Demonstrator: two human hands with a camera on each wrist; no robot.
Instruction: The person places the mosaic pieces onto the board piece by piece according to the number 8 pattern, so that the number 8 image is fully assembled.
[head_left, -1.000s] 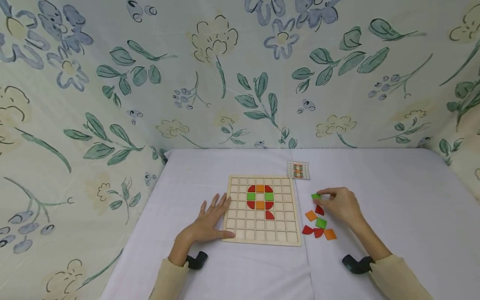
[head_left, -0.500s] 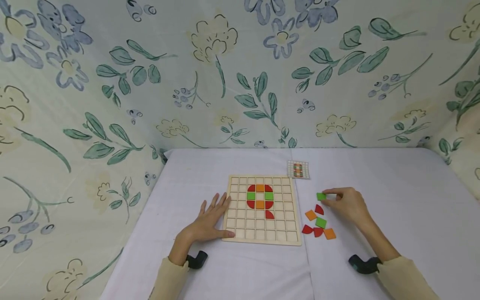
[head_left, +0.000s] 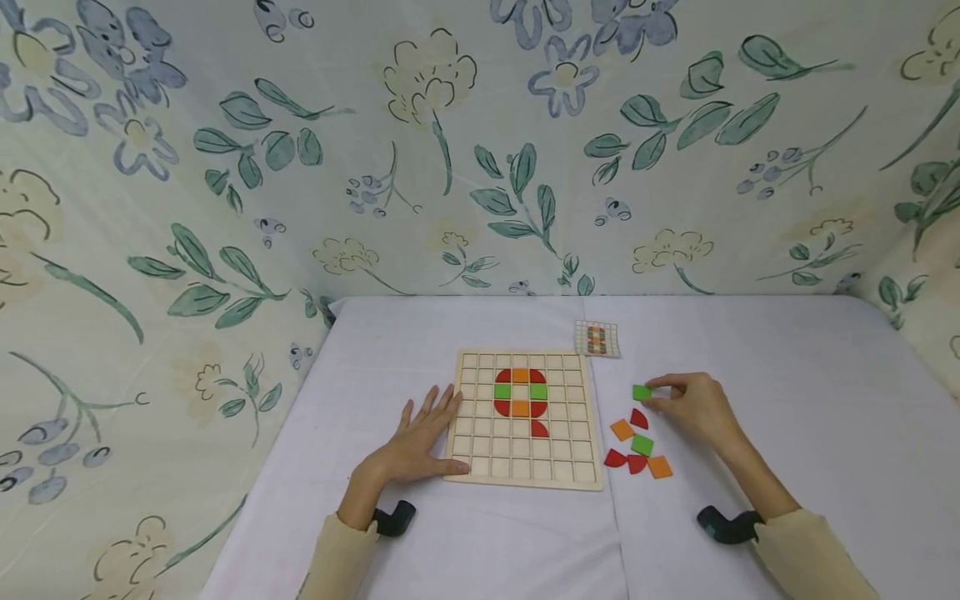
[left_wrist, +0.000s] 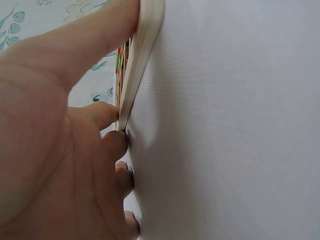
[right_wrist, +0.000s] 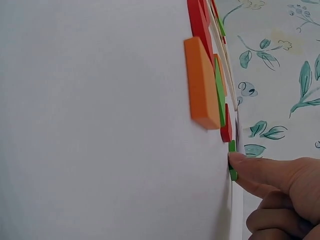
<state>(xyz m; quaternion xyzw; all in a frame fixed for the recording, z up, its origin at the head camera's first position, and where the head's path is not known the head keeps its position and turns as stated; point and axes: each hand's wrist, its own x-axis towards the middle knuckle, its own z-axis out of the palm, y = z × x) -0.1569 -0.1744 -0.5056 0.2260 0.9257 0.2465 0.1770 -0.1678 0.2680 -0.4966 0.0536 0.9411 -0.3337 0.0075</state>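
Observation:
Spread along the left side of the wooden grid board, my left hand steadies it. Its thumb lies on the near-left corner, and the other fingertips touch the left edge and the cloth, as the left wrist view shows. My right hand pinches the edge of a green square tile between thumb and forefinger, low at the tabletop. Its remaining fingers are curled in the right wrist view. On the board, red quarter-round, orange and green tiles form a ring, and a lone red piece sits below its right side.
Loose tiles lie right of the board: red quarter-rounds, orange squares and another green square. Behind the board's far-right corner is a small pattern card. A floral cloth hangs behind the white-covered table.
My right hand has shifted slightly right with the green tile, away from the red piece below, then stays nearly still. My left hand and the board have not moved.

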